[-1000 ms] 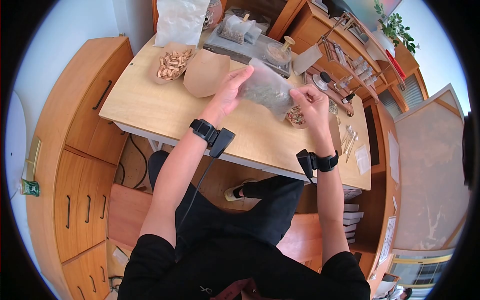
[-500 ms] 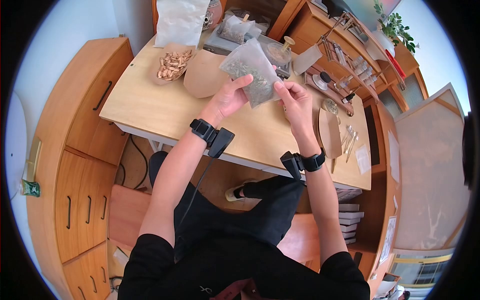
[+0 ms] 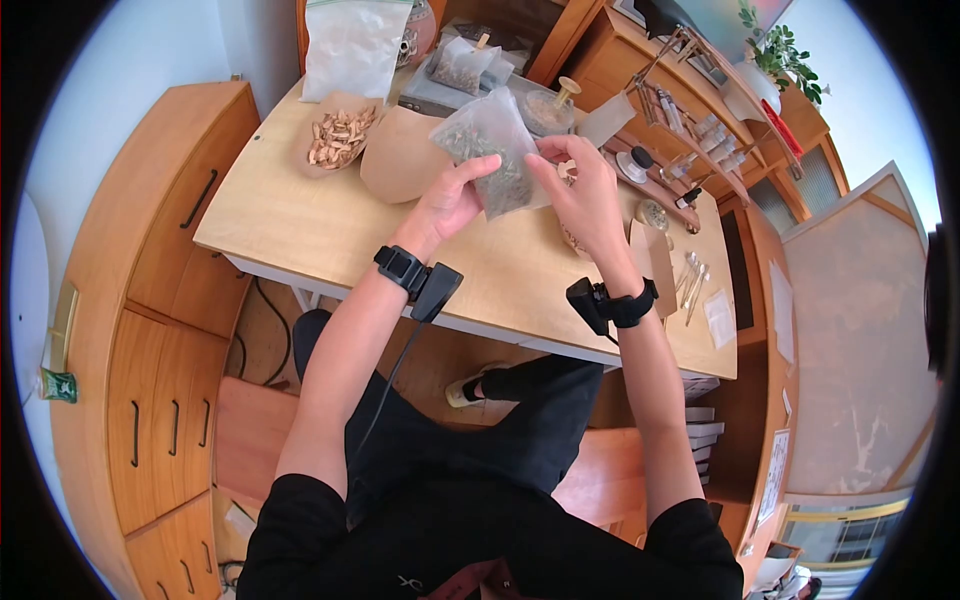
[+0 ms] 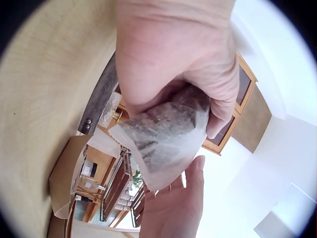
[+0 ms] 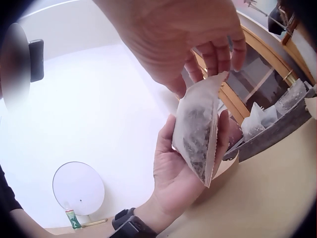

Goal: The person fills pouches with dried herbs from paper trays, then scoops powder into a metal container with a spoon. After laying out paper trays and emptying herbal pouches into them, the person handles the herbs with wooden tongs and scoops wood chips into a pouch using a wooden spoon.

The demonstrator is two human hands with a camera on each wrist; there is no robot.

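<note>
My left hand (image 3: 450, 205) grips a translucent tea bag (image 3: 492, 150) filled with dried green herbs, thumb across its near face. In the right wrist view the bag (image 5: 197, 131) stands tilted in the left palm (image 5: 173, 171), its crimped edge to the right. At the bag's right edge in the head view is my right hand (image 3: 585, 195), thumb tip right at the edge and fingers loosely bent, apart from the thumb. The left wrist view shows the right hand (image 4: 173, 208) beyond the bag's far edge.
Brown paper trays (image 3: 400, 160) stand on the wooden table (image 3: 290, 225), one holding dried slices (image 3: 340, 138). Behind are a grey tray (image 3: 418, 92) with filled bags (image 3: 462, 65) and a clear pouch (image 3: 355, 45). To the right are a bottle rack (image 3: 700, 115) and small spoons (image 3: 692, 282).
The tea bag has moved left and turned more upright, staying in my left hand. My right hand first pinches its edge, and now its fingers have loosened and spread there.
</note>
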